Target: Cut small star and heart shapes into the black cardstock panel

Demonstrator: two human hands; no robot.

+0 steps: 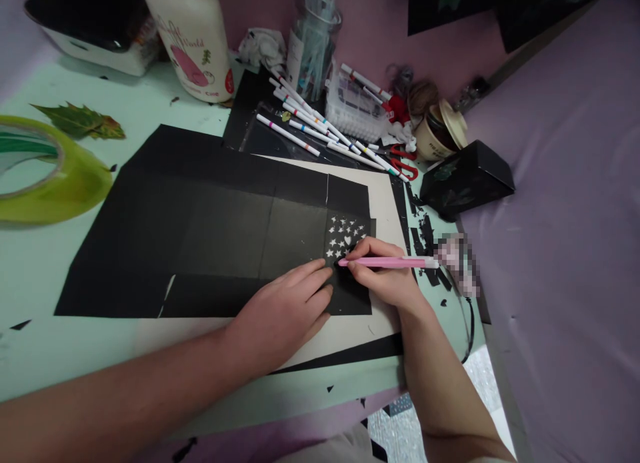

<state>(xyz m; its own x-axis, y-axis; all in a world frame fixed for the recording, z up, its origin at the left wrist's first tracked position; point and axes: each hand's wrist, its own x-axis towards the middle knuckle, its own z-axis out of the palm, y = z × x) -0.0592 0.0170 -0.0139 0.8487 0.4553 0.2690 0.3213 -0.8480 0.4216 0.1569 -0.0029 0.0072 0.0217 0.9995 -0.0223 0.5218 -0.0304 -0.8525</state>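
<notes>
A scored sheet of black card [220, 216] lies flat on the table, over a white sheet [385, 200]. Several small white stars and a white heart [348, 240] show in the card's right-hand panel. My right hand [383, 270] pinches a slim pink pen-shaped tool [395, 262], its tip low at the card just beneath the stars. What kind of tip it has is too small to tell. My left hand [290, 300] lies flat on the card's lower edge with fingers stretched out, the fingertips close to the tool's tip.
White-barrelled markers [310, 120] lie behind the card, near red-handled scissors [404, 163] and a glass jar [314, 50]. A black box [467, 180] and black paper scraps [425, 236] lie right. Left are a yellow-green tape roll [75, 183], a leaf [80, 120] and a bottle [193, 43].
</notes>
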